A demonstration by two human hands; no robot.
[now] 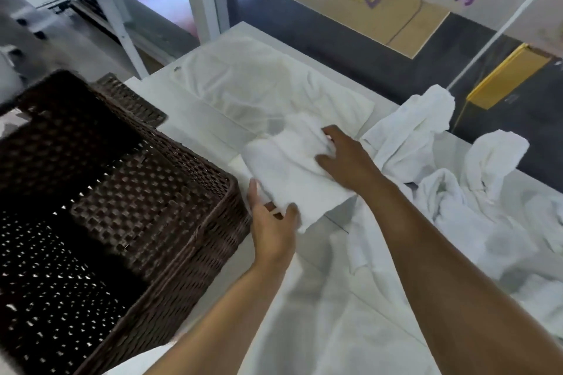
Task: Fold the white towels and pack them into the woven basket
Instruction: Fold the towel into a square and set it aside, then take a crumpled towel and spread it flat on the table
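Note:
A folded white towel [286,170] is held just above the table, right of the dark brown woven basket [182,216]. My left hand [271,222] grips its near corner, thumb on top and fingers underneath. My right hand [347,158] grips the towel's far right edge, with the fingers curled into the cloth. The basket's inside shows no towels in the part I can see. A heap of crumpled white towels [457,179] lies to the right of my right arm.
A flat white towel [259,85] is spread on the white table [195,128] behind the folded one. More white cloth [335,298] covers the table's near side. Behind the basket lies a woven lid [131,97]. A glass partition [396,39] borders the table's far side.

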